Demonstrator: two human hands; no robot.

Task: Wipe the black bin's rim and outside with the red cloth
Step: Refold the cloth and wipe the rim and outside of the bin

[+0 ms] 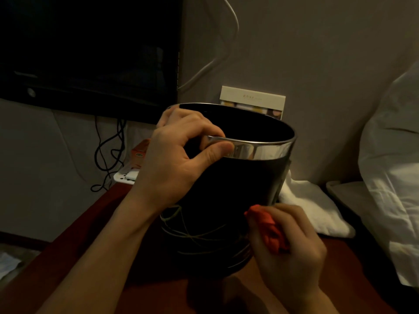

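Note:
The black bin point(235, 191) stands on a dark red-brown table, tilted slightly, with a shiny metal band point(267, 149) around its rim and another at its base. My left hand point(176, 159) grips the near-left rim, thumb outside on the metal band and fingers over the edge. My right hand point(288, 250) holds the bunched red cloth point(269, 227) against the bin's lower right outside wall. Thin pale lines cross the bin's lower front.
A dark screen point(90, 51) hangs at upper left with black cables point(108, 150) below it. A white folded towel point(313, 209) lies right of the bin, white bedding point(394, 168) further right. A pale card point(254, 99) leans on the wall behind; an orange box point(139, 155) sits at left.

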